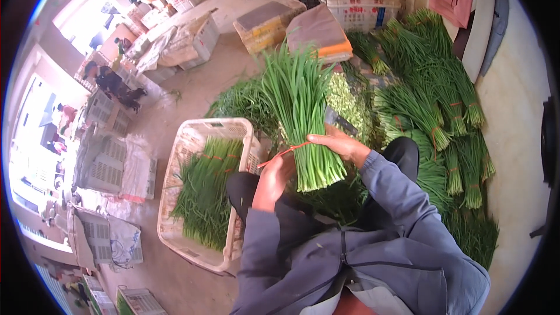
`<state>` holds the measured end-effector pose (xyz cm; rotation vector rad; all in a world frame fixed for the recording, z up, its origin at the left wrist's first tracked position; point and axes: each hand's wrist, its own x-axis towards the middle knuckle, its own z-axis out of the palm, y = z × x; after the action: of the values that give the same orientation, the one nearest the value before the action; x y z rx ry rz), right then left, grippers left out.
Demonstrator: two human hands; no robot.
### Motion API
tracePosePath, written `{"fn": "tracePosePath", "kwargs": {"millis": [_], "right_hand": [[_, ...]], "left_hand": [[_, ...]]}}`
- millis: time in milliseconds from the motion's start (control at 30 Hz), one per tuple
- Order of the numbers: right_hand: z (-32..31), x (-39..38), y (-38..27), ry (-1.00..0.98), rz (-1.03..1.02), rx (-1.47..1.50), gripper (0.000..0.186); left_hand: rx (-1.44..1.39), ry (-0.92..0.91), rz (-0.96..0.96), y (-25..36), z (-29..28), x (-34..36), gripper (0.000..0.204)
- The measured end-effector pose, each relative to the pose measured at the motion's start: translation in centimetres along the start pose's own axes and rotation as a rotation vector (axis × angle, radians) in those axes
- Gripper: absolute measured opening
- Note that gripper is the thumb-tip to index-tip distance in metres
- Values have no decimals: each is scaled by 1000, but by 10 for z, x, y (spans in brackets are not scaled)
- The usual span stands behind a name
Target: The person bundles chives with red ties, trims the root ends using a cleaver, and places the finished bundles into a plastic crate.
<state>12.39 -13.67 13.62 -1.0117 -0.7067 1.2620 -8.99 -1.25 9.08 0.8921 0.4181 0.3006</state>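
The right hand point(341, 144) is clamped on the right flank of a bundle of green stalks point(318, 163), its thumb laid over a red band point(299, 146). At the opposite flank, slightly nearer the body, the left hand point(275, 176) is placed; whether its grip is closed on the band cannot be told. The bundle is thus held between both hands above the lap, its long axis pointed away from the body, pale cut ends nearest, while the band is stretched crosswise, its free end directed left. Farther left, tied bundles point(213, 181) are contained in a crate point(165, 216); others point(411, 108) are heaped at right.
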Motion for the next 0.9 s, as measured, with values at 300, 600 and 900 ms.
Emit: {"fn": "tracePosePath", "kwargs": {"millis": [300,600,900], "right_hand": [[0,-21,70,79,11,-504,84],[29,-18,58,256,-252,-919,15],[32,-26,56,-71,-135,-1046,16]], "left_hand": [[-513,11,63,-41,-5,53,55],[-541,100,-6,-36,3,58,51],[-562,166,27,-37,3,55,42]]}}
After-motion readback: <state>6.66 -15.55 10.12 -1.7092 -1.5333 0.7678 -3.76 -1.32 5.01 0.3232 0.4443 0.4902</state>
